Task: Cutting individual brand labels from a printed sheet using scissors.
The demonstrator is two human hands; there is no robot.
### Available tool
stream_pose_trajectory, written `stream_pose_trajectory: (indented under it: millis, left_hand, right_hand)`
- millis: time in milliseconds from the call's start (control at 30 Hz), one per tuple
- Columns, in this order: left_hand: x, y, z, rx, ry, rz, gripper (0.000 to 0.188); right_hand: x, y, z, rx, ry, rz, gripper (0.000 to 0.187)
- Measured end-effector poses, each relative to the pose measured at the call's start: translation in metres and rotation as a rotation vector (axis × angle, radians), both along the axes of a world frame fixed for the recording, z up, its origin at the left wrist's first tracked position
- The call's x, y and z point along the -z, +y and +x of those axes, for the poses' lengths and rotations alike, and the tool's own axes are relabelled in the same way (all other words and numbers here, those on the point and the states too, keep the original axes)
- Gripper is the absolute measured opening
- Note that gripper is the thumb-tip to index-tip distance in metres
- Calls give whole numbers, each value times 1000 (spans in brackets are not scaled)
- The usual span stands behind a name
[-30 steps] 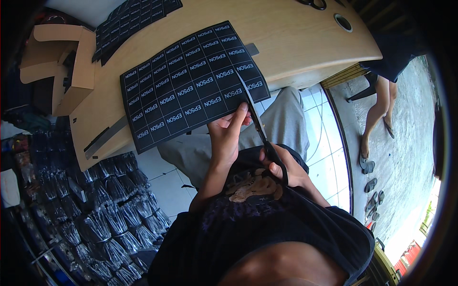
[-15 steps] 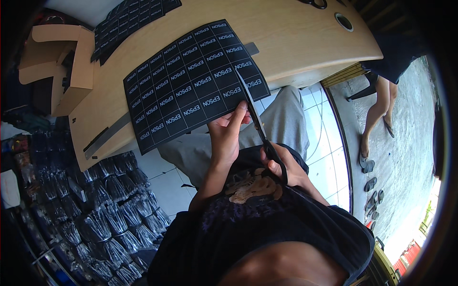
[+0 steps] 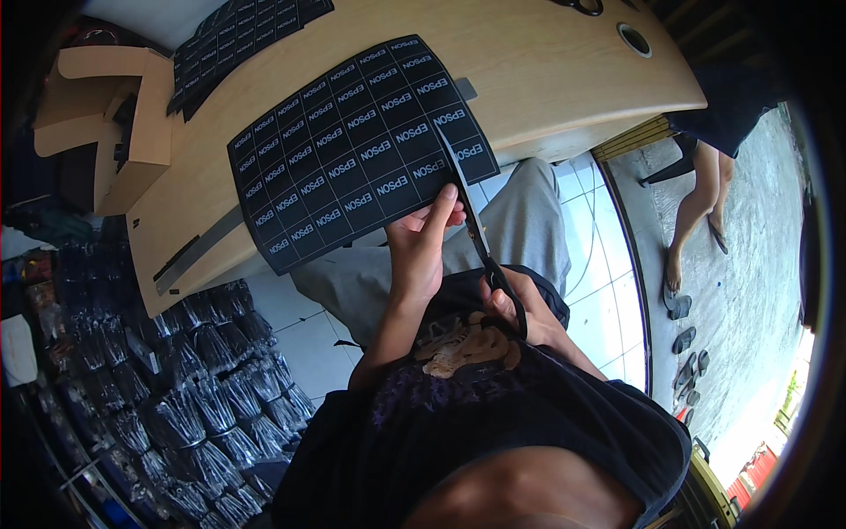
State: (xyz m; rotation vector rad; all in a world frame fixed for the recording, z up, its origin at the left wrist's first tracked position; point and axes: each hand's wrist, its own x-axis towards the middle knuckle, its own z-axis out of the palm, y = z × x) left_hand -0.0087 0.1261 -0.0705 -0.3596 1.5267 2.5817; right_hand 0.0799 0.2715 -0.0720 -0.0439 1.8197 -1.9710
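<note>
A black sheet (image 3: 330, 163) printed with a grid of white-lettered labels lies partly on the table and partly over its near edge. My left hand (image 3: 418, 251) pinches the sheet's near edge, thumb on top and fingers beneath. In my right hand (image 3: 536, 310) is a pair of scissors (image 3: 474, 222) with black handles, its long blades pointing away from me. The blades lie across the sheet near its right side, along the boundary of the last row of labels, just right of my left thumb. The lower blade is hidden under the sheet.
More black label sheets (image 3: 231, 44) lie at the table's far left, beside an open cardboard box (image 3: 145, 167). A metal ruler (image 3: 201, 251) rests near the left edge. Bundles of black plastic-wrapped items (image 3: 207, 397) cover the floor at left. A person's legs (image 3: 696, 207) show at right.
The sheet's near left corner has risen slightly and shifted right. The scissors' handles have moved a little to the left and closer together. My left hand stays nearly in place.
</note>
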Motion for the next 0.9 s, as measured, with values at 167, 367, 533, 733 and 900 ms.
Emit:
stream_pose_trajectory:
  millis: [167, 367, 533, 733, 900]
  left_hand:
    - [1, -1, 0, 6, -31, -6, 7]
    - [1, -1, -2, 17, 9, -12, 7]
    - [0, -3, -2, 30, 7, -15, 7]
    - [-1, -6, -5, 14, -72, -29, 10]
    - [-1, -2, -10, -79, 8, -49, 13]
  right_hand:
    - [2, 0, 1, 2, -18, 19, 52]
    - [5, 0, 2, 13, -40, 26, 50]
    - [5, 0, 1, 6, -33, 19, 48]
    - [5, 1, 1, 4, -8, 21, 46]
    - [5, 3, 1, -14, -22, 41, 51]
